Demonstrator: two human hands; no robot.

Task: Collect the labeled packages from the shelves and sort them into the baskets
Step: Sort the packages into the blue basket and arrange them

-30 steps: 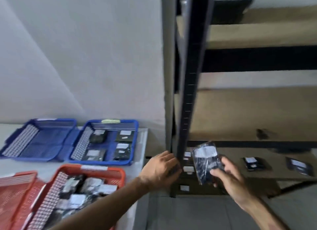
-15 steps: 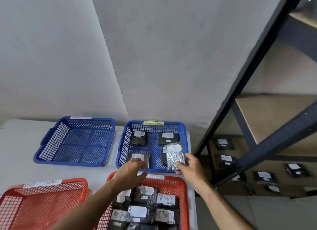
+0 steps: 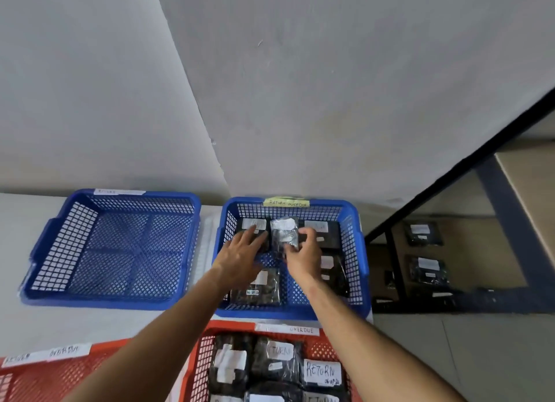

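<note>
Placing a shiny labeled package (image 3: 284,234) into the blue basket (image 3: 356,251) tagged "RETURN OVERDUE" on the counter (image 3: 18,320). The right hand (image 3: 303,256) pinches the package by its lower edge, thumb and fingers closed on it, holding it over the back row of the basket between two dark packages already lying there. The left hand (image 3: 240,256) is flat with fingers spread, fingertips on the back-left package (image 3: 252,225), apparently steadying it or nudging it aside to open a slot. It grips nothing.

Doing this well, as a judgement: read the package's white label against the basket's tag before letting go, since the red basket (image 3: 201,356) just in front also carries an "OVERDUE" tag and is packed with RETURN bags, so a mix-up is easy. Lower it flat, label up, into the gap rather than on top of a neighbour, so every label can be read. The left hand should keep the back-left package clear until the new one is down. The wrap looks slick and crinkly, so release low instead of dropping; it may slide.

The second blue basket (image 3: 117,245) to the left holds nothing visible. More labeled packages (image 3: 422,233) lie on the lower shelf (image 3: 456,251) at right, so plenty of collecting is left.
</note>
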